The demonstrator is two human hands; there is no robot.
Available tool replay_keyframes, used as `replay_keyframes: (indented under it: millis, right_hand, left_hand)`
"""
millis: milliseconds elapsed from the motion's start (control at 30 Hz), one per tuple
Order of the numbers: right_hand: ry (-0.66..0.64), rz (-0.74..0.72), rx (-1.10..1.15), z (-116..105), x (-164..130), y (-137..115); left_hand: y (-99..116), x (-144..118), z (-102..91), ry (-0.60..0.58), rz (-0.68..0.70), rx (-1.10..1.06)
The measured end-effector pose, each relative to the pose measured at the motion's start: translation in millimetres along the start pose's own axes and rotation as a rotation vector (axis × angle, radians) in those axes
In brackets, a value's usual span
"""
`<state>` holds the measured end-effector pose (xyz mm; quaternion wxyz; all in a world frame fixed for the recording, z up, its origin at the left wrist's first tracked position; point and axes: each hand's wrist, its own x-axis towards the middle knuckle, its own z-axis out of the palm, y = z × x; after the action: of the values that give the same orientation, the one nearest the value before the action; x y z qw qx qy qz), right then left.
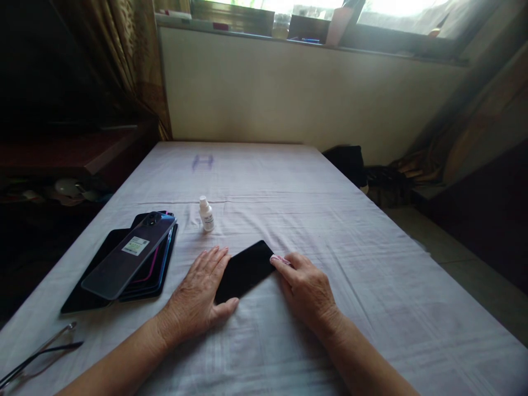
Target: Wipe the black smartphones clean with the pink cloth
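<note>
A black phone (246, 269) lies face up on the white sheet, slanted from lower left to upper right. My left hand (200, 297) rests flat along its left edge, with the thumb under its near corner. My right hand (305, 289) presses a small pink cloth (280, 258) against the phone's right edge with the fingertips. A small white bottle (206, 214) stands upright just beyond the phone.
A stack of several phones and cases (132, 258) lies to the left. Eyeglasses (37, 355) sit at the near left corner. The table's bare sheet (330, 220) stretches right and far. Dark bags (350, 162) lie on the floor past the right edge.
</note>
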<state>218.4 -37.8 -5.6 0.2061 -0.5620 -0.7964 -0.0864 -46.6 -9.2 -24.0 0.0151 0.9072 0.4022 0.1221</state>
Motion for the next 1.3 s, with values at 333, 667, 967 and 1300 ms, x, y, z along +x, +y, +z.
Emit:
replay_keyframes:
  millis: [333, 667, 967, 1300]
  right_hand:
    - [-0.023, -0.08, 0.068, 1.7, -0.2, -11.8]
    - [-0.035, 0.01, -0.002, -0.4, -1.2, 2.7]
    - [-0.029, -0.005, 0.019, 1.5, 1.6, -0.5]
    - [-0.056, -0.038, 0.044, 3.4, 0.9, -7.9]
  left_hand:
    - [1.6, 1.3, -2.8, -0.049, -0.032, -0.034]
    - [3.7, 3.1, -7.4, -0.076, -0.048, -0.052]
    - [5.1, 4.6, -8.4, -0.089, -0.051, -0.045]
    - [3.6, 2.3, -5.4, -0.06, -0.035, -0.05]
